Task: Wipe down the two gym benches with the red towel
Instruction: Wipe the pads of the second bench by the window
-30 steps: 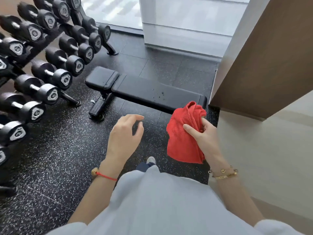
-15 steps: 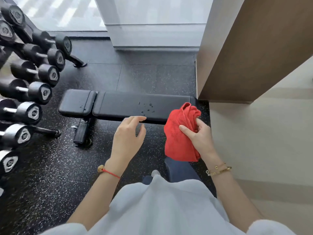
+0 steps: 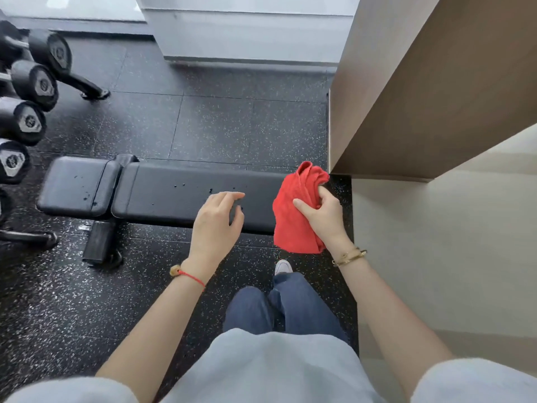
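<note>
A black padded gym bench [image 3: 168, 193] lies flat across the floor in front of me, with small dark drops on its pad. My right hand [image 3: 322, 216] grips the bunched red towel [image 3: 293, 210] in the air over the bench's right end. My left hand [image 3: 216, 225] hovers above the bench's near edge, fingers loosely curled, holding nothing. Only one bench is in view.
A dumbbell rack [image 3: 26, 112] lines the left side, its foot [image 3: 93, 93] reaching onto the speckled black floor. A brown wall corner [image 3: 406, 112] stands close to the bench's right end. A white column base [image 3: 250, 39] is behind. My legs and a shoe [image 3: 283, 267] are below.
I have stepped closer to the bench and the view has swung right and down. Both hands keep their pose; the towel stays in my right hand.
</note>
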Demonstrator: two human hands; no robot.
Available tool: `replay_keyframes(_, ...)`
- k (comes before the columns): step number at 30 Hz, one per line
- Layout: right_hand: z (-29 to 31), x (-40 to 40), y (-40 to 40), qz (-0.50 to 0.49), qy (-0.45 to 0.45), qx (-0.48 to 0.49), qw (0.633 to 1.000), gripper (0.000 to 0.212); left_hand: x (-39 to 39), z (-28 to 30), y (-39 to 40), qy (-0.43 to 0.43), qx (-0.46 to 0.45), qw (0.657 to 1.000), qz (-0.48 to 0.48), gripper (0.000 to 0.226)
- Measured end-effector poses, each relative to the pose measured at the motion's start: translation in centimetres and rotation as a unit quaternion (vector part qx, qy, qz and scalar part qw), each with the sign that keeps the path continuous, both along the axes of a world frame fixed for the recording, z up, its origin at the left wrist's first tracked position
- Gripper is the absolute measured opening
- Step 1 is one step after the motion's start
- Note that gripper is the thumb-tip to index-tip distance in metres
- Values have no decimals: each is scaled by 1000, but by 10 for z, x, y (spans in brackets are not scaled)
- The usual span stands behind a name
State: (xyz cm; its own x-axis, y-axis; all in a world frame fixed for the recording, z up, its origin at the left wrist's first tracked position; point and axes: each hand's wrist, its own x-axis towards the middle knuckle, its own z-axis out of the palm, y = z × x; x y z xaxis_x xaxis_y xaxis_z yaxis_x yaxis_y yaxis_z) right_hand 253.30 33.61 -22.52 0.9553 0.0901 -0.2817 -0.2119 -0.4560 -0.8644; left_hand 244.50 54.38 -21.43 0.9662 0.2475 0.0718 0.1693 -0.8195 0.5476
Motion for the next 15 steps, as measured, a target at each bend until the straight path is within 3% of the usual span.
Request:
replay_keyframes(5, -88, 48, 13, -6, 0, -8, 1000, 24, 48, -97, 4, 23, 16, 999, -33, 29)
replay_keyframes(15, -289, 103, 37, 23, -37, 2, 999, 31, 94, -325, 6, -24, 29, 997, -63, 31)
